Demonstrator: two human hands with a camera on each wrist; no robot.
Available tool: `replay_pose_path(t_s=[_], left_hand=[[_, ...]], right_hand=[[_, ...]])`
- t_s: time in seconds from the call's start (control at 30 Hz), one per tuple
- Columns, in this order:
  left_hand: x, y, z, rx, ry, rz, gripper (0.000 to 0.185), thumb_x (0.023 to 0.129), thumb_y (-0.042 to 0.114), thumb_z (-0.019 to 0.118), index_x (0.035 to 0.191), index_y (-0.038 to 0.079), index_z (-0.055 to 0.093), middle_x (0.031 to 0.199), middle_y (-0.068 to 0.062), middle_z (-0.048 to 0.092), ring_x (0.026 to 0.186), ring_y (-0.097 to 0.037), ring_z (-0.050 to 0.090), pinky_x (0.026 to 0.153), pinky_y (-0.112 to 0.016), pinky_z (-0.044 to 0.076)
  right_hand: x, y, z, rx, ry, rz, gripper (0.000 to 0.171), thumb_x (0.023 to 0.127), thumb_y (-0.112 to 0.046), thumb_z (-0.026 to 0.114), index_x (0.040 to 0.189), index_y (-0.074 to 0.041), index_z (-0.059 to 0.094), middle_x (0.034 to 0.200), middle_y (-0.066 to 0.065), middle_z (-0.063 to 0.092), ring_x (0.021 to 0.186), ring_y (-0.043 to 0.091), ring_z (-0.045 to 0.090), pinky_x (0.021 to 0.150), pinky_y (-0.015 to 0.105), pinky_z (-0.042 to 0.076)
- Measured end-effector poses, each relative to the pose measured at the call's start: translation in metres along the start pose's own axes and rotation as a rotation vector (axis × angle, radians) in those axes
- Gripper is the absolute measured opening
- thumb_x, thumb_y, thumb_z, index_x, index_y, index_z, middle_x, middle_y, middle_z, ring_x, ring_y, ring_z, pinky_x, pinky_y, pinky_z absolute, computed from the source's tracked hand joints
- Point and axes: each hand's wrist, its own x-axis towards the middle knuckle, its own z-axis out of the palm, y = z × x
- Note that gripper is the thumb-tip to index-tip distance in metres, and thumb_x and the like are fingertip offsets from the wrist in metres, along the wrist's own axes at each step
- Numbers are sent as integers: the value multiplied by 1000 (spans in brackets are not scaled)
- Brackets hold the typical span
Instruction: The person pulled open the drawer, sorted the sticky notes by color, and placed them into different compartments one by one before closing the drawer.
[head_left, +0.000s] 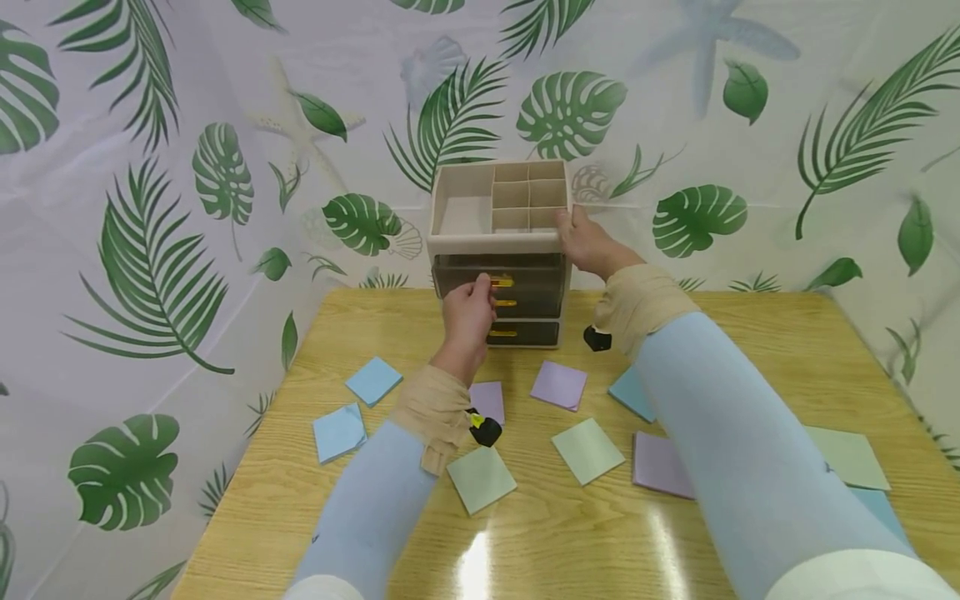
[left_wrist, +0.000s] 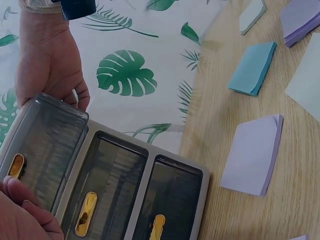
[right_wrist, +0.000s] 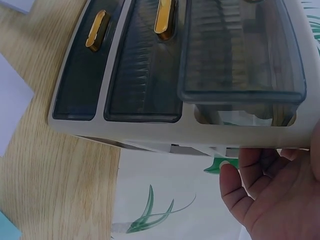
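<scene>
A beige desk organizer with three smoky drawers and yellow handles stands at the table's far edge. Its top drawer is pulled out a little, as the wrist views show. My left hand pinches that drawer's yellow handle, with fingertips just below it. My right hand grips the organizer's upper right corner, its fingers wrapped round the side wall. The two lower drawers sit flush.
Sticky-note pads lie scattered on the wooden table: blue ones at the left, purple ones in the middle, green ones nearer me. A leaf-print cloth hangs close behind and beside the table.
</scene>
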Motion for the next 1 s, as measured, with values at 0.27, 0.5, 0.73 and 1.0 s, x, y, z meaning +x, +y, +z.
replay_pose_path(t_s=[0.27,0.5,0.73,1.0], left_hand=[[-8,-4,-9,-16,-41,11,44,101,30,50,98,-11,65,66,1,51,56,-11,45,57,-26,40],[-15,-7,-14,-10,-32,10,44,100,31,52,94,-10,65,63,0,52,53,-9,44,52,-24,38],[-27,-11,-15,-43,-40,23,39,100,30,53,91,-5,67,59,2,47,53,-12,44,60,-28,41],[-41,-18,-17,-76,-56,41,41,100,30,53,92,-8,65,60,1,46,54,-11,42,56,-29,38]], right_hand=[[4,3,1,0,13,-3,59,103,-44,9,146,-2,10,142,31,30,126,41,38,94,50,43],[2,1,1,-19,19,-7,60,103,-45,7,141,0,16,130,30,36,113,39,43,89,47,44],[0,-1,0,-22,-3,3,61,103,-43,8,147,-1,8,145,31,26,125,42,39,95,50,41],[0,-1,0,-23,-10,4,62,103,-43,7,150,-3,4,147,31,23,126,42,38,97,51,40]])
